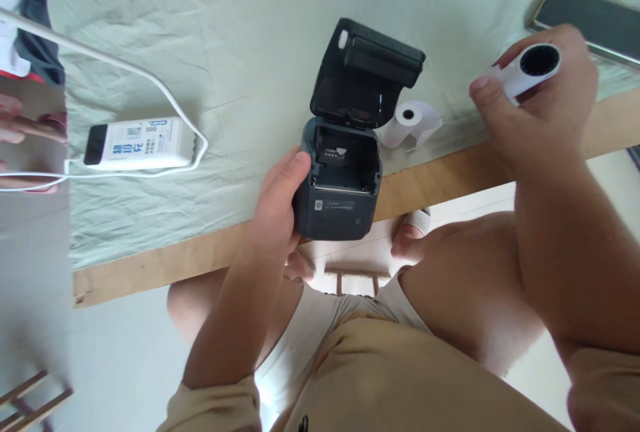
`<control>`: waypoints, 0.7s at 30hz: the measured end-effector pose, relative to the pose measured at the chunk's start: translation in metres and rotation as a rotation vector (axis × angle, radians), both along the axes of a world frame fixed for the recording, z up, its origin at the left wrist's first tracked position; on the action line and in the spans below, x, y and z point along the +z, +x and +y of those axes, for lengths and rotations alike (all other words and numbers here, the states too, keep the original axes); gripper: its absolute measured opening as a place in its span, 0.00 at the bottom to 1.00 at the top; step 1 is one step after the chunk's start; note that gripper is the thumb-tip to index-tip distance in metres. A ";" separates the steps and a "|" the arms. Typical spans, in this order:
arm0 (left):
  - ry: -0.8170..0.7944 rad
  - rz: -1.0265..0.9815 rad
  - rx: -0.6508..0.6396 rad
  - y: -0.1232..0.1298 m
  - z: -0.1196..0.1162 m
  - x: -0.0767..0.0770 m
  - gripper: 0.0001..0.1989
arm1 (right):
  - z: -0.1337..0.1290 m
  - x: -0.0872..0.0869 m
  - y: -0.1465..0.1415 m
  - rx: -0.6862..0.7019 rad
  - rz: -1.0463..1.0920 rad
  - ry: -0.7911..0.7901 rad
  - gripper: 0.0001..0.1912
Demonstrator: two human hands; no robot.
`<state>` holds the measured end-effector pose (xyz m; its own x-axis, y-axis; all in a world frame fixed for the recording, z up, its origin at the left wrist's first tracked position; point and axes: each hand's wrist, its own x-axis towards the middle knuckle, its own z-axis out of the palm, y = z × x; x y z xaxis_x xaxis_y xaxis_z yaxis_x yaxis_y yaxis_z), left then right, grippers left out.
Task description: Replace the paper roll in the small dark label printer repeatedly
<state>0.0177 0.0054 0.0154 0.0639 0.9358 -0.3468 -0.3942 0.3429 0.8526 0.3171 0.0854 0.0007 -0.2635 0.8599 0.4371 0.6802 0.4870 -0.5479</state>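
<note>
My left hand (277,202) grips the left side of a dark portable printer (340,202), whose lid stands open and tilted back. The paper bay inside shows a small label and holds no roll. At the right, my right hand (545,99) is closed around a white paper roll (525,72) with a dark round end facing up. Just right of the printer, a second white roll (400,127) with a loose paper end rests on the green cloth, partly behind the printer.
A white power bank (145,144) with a white cable (115,60) lies on the cloth (240,52) at the left. A dark phone (595,22) is at the upper right. The wooden table edge (165,264) runs below. Another person's hand (25,127) shows at far left.
</note>
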 end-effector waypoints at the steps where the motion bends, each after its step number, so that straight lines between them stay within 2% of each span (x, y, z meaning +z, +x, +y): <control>1: -0.003 -0.001 0.000 0.000 0.000 0.000 0.16 | 0.001 0.000 0.002 -0.076 -0.015 0.003 0.16; 3: -0.008 0.000 0.004 -0.001 0.000 -0.002 0.16 | 0.005 -0.001 0.005 -0.280 -0.026 -0.029 0.20; 5: -0.001 0.000 0.015 -0.001 0.000 -0.004 0.16 | 0.006 -0.002 0.004 -0.333 -0.065 -0.127 0.27; 7: 0.005 -0.001 0.022 -0.002 0.001 -0.004 0.15 | 0.003 0.002 -0.001 -0.295 -0.050 -0.092 0.28; 11: 0.008 0.024 0.021 0.000 0.001 -0.001 0.15 | -0.018 0.014 -0.027 -0.137 0.042 0.240 0.16; 13: 0.021 0.039 0.027 0.002 0.001 0.000 0.15 | -0.024 0.013 -0.043 -0.028 0.014 0.186 0.18; 15: 0.033 0.050 0.032 0.002 0.001 0.001 0.16 | -0.022 0.005 -0.056 0.040 -0.037 0.099 0.23; 18: 0.028 0.066 0.036 0.003 0.001 0.001 0.17 | -0.009 -0.011 -0.062 0.037 -0.084 0.035 0.23; 21: 0.018 0.075 0.044 0.003 0.000 0.001 0.17 | -0.001 -0.017 -0.058 0.032 -0.045 -0.005 0.24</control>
